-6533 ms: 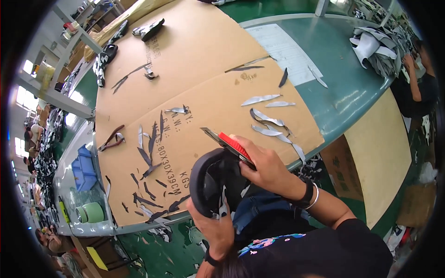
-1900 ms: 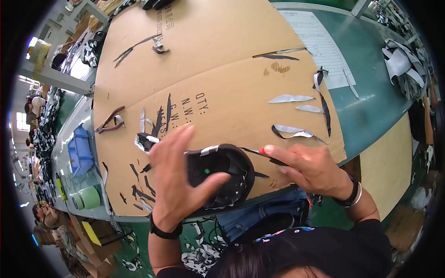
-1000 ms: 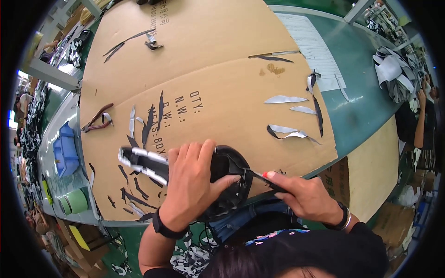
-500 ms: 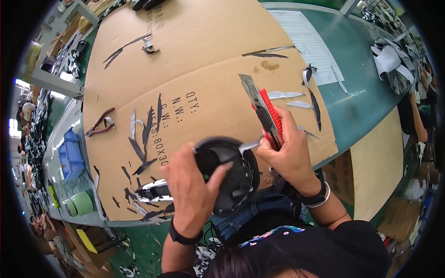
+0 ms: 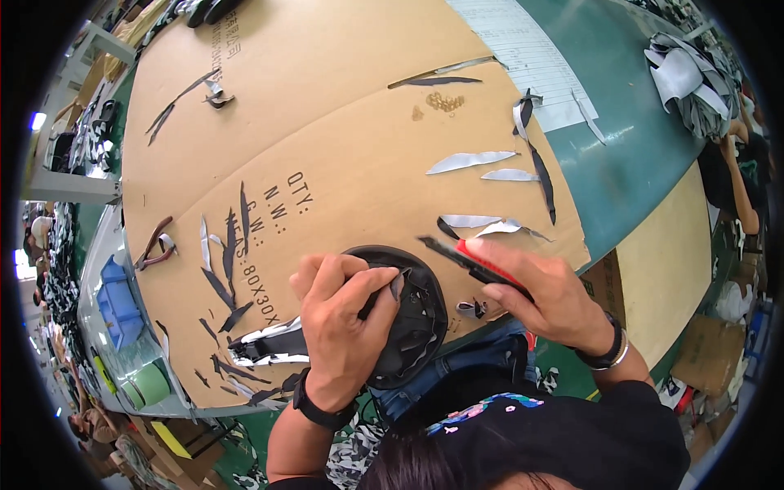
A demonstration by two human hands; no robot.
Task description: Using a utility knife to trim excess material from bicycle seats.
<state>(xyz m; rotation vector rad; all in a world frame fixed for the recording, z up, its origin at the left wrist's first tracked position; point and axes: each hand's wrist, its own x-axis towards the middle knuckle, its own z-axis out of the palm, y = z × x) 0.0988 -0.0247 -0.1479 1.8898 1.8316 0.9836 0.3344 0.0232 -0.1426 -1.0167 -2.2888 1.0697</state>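
Observation:
My right hand grips a red and black utility knife, its blade pointing left above the cardboard. Below and left of the blade lies a black round piece with a raised rim and gathered, fabric-like material inside; its exact kind I cannot tell. My left hand is closed over its left side, pinching a bit of dark material between thumb and fingers. A black and white elongated part sticks out left of that hand; whether it joins the round piece is hidden.
Cut black and grey strips lie scattered on the cardboard sheet. Red-handled pliers rest at its left. Beyond are a blue bin, a green cylinder, a paper sheet and a grey fabric bundle. Another person's arm shows at right.
My right hand has moved right and lower, turning the knife blade more to the left. My left fingers have closed into a pinch on the round piece. The whole view has shifted slightly.

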